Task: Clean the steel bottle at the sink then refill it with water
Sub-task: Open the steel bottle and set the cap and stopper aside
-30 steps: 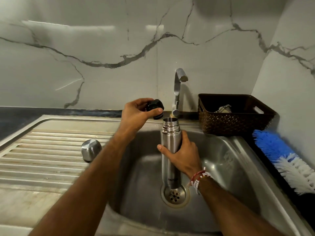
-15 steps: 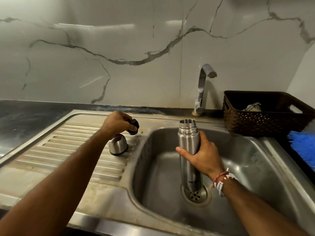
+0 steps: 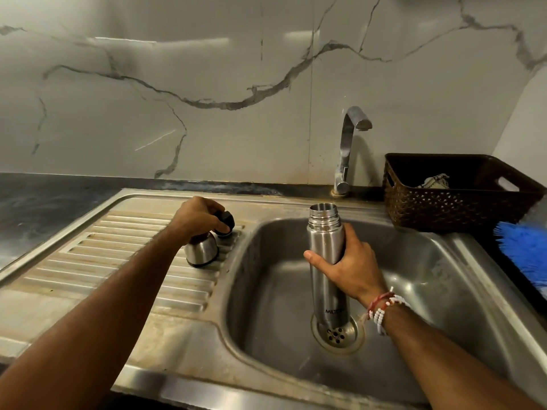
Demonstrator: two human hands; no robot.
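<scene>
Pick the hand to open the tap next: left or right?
Probably left. The right hand grips the steel bottle upright in the sink; the left hand only holds the black stopper at the drainboard beside the steel cap, so it should free first.

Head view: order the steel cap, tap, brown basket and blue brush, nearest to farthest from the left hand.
1. Steel cap, on the drainboard by the left hand.
2. Tap, behind the sink.
3. Brown basket, back right.
4. Blue brush, far right.

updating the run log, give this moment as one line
left hand: holds black stopper beside cap | right hand: grips open bottle upright in sink | tap: no water
</scene>
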